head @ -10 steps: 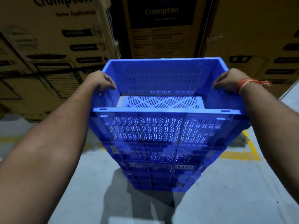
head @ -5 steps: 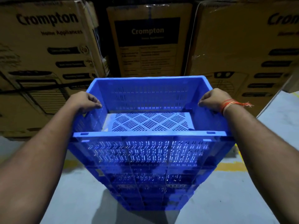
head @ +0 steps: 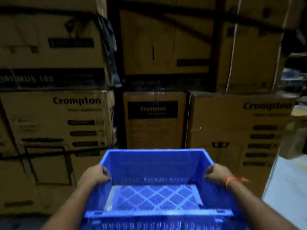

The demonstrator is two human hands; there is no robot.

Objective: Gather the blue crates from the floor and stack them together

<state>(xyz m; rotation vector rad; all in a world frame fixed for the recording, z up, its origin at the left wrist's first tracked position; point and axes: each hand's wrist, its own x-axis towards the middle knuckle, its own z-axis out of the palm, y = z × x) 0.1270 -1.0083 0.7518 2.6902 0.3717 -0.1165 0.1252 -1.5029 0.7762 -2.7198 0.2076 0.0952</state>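
The left hand (head: 95,175) curls over the left rim of the blue crate (head: 154,166), and the right hand (head: 216,174), with an orange thread (head: 232,180) at its wrist, grips the right rim. Between the hands the crate sits empty, its slatted bottom showing. Only a strip of its front wall shows under the near rim, so whether it rests on other crates cannot be told. Beyond the hands, stacked cardboard boxes (head: 79,120) fill the background; a pale floor (head: 285,188) shows to the right. No loose crates are visible, so how many remain to gather is unclear.
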